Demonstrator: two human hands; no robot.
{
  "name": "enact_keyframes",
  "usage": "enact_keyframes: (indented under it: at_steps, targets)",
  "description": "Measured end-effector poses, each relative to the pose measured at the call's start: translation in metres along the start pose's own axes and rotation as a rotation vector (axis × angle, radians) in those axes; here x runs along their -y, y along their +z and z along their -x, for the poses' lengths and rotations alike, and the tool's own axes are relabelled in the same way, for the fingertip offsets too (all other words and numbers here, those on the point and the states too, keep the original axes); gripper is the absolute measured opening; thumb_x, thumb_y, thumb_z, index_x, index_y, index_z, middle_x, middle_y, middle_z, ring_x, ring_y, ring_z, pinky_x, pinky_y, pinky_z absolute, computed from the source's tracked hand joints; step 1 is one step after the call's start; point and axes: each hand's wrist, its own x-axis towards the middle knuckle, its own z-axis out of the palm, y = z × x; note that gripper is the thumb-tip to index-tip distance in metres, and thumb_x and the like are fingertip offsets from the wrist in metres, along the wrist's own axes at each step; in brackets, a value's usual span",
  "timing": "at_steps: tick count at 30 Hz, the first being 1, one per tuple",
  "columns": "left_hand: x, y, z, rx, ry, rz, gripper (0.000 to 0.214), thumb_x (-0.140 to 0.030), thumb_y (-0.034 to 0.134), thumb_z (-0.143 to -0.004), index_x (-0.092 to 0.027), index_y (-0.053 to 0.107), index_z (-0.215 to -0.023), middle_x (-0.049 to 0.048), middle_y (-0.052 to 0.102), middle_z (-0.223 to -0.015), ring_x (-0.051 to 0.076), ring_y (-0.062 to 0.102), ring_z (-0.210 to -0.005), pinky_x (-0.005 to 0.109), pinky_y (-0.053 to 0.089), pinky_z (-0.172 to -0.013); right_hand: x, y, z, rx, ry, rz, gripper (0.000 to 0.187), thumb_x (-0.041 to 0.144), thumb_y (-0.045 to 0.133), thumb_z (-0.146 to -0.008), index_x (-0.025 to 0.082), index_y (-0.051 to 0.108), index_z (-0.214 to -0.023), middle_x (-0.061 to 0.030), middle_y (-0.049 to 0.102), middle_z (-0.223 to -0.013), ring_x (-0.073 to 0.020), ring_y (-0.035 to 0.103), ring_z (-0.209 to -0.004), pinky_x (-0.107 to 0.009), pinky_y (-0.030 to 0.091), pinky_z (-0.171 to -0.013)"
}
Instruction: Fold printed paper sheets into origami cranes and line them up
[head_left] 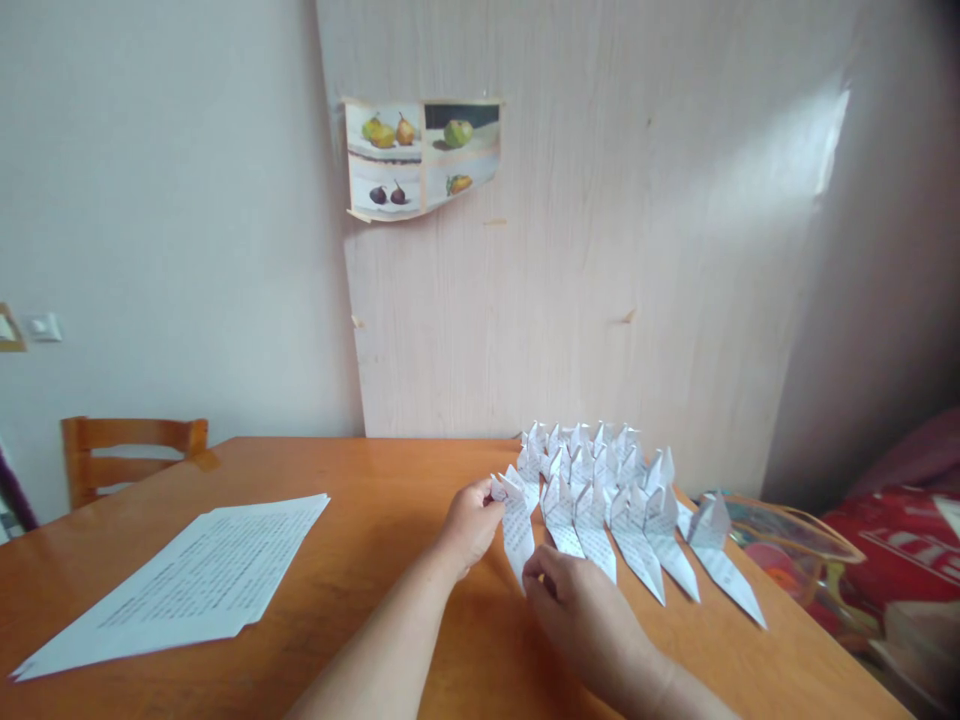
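A: Starting at the left?
B: Printed sheets [176, 580] in a stack on the table [360, 560], well apart from both hands.
A: Left hand?
B: Left hand [470, 528]: forearm reaching up from the lower edge, wrist leaning right, thumb and fingers drawn narrow. Holding the pointed upper end of one folded paper piece.
A: Position of that piece?
B: Folded paper piece [517, 532]: between the hands, just right of the left one, ahead and slightly left of the right one. Long axis runs away from the wearer, near tip angled a little right. Whether its underside meets the tabletop: cannot tell.
A: Nearer hand?
B: Depends on the end. Left at the far, pointed end; right at the near tip.
A: Right hand pose?
B: Right hand [576, 608]: low, back of hand up, forearm entering from lower right, fingers curled in. At the tip; pinch or mere touch, cannot tell, fingertips partly hidden.
A: Farther right?
B: Rows of similar folded figures [630, 510], peaks upright, front-row tails pointing towards the wearer.
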Motion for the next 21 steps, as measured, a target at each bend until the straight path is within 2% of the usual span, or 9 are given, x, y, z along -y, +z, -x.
enact_keyframes:
  at_steps: [9,13,16,19,21]
  targets:
    - [0.005,0.015,-0.006,0.033,-0.031,-0.044,0.022,-0.011,0.054,-0.076,-0.015,0.069,-0.09,0.0048,0.073,-0.093,0.021,0.065,-0.091,0.031,0.047,-0.085,0.003,0.0,0.002,-0.03,-0.025,0.035,0.019,0.017,0.046,-0.087,0.022,0.061,-0.076,-0.0022,0.071,-0.072,-0.0163,0.062,-0.068,-0.027,0.027,-0.059]
    - [0.01,0.022,-0.008,0.014,-0.054,-0.059,0.028,-0.005,0.051,-0.075,-0.015,0.067,-0.095,0.0054,0.073,-0.094,0.018,0.067,-0.089,0.026,0.049,-0.079,0.004,-0.001,0.002,-0.016,-0.011,0.039,0.019,0.018,0.048,-0.087,0.023,0.065,-0.081,-0.0021,0.072,-0.074,-0.0156,0.061,-0.068,-0.027,0.026,-0.058]
    - [0.015,0.022,-0.008,-0.054,-0.066,-0.099,0.027,-0.004,0.053,-0.075,-0.017,0.061,-0.097,0.0048,0.071,-0.094,0.015,0.066,-0.086,0.023,0.049,-0.076,0.004,-0.002,0.001,-0.01,0.003,0.059,0.018,0.019,0.048,-0.088,0.023,0.065,-0.081,-0.002,0.071,-0.073,-0.015,0.061,-0.067,-0.026,0.025,-0.058]
    - [0.019,0.019,-0.007,-0.128,-0.072,-0.178,0.021,-0.004,0.055,-0.073,-0.019,0.053,-0.087,0.0002,0.064,-0.081,0.013,0.061,-0.074,0.02,0.045,-0.067,0.003,-0.003,0.001,-0.009,-0.002,0.068,0.018,0.02,0.048,-0.088,0.023,0.063,-0.079,-0.0013,0.071,-0.072,-0.0143,0.06,-0.067,-0.026,0.026,-0.058]
    - [0.02,0.017,-0.006,-0.137,-0.077,-0.231,0.02,-0.004,0.055,-0.072,-0.02,0.049,-0.081,-0.0039,0.056,-0.069,0.011,0.054,-0.065,0.019,0.04,-0.06,0.004,-0.003,0.001,-0.006,-0.005,0.071,0.017,0.02,0.049,-0.088,0.023,0.062,-0.079,-0.0007,0.07,-0.072,-0.0141,0.06,-0.067,-0.026,0.026,-0.058]
